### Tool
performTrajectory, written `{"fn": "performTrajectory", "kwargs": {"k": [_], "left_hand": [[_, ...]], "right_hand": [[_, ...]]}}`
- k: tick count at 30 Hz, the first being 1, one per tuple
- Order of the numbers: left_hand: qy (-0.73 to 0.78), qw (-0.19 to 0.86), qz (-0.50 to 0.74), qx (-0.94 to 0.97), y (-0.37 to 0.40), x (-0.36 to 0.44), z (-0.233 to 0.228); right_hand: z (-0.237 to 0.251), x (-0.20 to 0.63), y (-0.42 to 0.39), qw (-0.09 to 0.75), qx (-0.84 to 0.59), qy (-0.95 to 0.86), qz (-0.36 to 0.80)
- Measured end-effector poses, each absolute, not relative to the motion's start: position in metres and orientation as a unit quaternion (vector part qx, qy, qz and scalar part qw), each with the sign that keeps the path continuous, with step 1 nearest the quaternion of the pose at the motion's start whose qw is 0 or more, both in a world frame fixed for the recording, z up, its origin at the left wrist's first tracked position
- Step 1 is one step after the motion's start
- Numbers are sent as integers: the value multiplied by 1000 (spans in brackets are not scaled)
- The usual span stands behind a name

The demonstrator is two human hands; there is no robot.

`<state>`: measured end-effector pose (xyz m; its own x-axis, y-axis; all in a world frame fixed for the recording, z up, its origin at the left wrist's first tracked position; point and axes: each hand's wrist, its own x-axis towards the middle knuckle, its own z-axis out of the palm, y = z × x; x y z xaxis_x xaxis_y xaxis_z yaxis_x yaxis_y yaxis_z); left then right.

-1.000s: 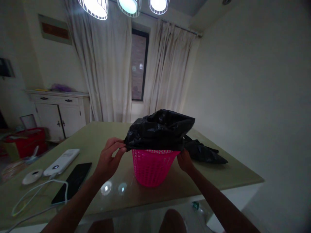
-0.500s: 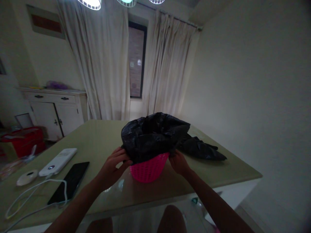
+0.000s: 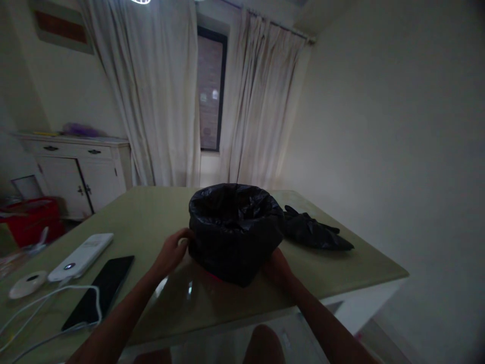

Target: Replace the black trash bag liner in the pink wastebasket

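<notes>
Left hand pressed against the left side of the black bin bag, fingers curled on the plastic near its lower edge; a pinch on the film looks likely, though dimness leaves the grip itself unclear. Right hand set low against the bag's right flank, fingers tucked under the hanging plastic and mostly hidden, so impossible to tell whether closed on it or merely touching.

Between both hands, standing upright on the table near its front edge: a pink basket, almost wholly covered, only a thin pink sliver peeking out beneath the bag's hem. Bag folded over the basket's rim and draped down the outside nearly to the tabletop; mouth open upward, crumpled lining sunk inside, nothing discernible within that dark hollow.

Just right of the basket and behind the right hand, flat on the table: a second black bag, crumpled and lying loose, touching or almost touching the draped one.

Farther left, well apart from the basket: a black phone lying flat, a white power bank beside it, a small round white puck, and a white cable looping across the near corner.

Beyond the table: white cabinet at the left wall, red box below it, pale curtains framing a dark window.
</notes>
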<state>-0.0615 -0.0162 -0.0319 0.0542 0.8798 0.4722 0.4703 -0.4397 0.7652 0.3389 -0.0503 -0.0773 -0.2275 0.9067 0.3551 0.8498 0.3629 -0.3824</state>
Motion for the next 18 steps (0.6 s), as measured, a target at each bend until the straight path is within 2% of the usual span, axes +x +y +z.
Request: {"fn": "performTrajectory", "kwargs": {"k": [4,7,13,16,18], "left_hand": [[524,237,583,574,18,-41,-26],[546,246,578,555,28,-32,-41],[568,271,560,539,30,-40,-66],[564,287,563,532,31,-43,-66],[563,298,560,530,33,-41,-65]], "right_hand": [[-84,345,-46,278,-570,-772,52],[-93,353,-44,317,-561,-764,41],[-106,369,-41,479,-579,-660,22],[-89,371,-43,550,-593,-587,49],[-57,370,-46,578,-575,-576,61]]}}
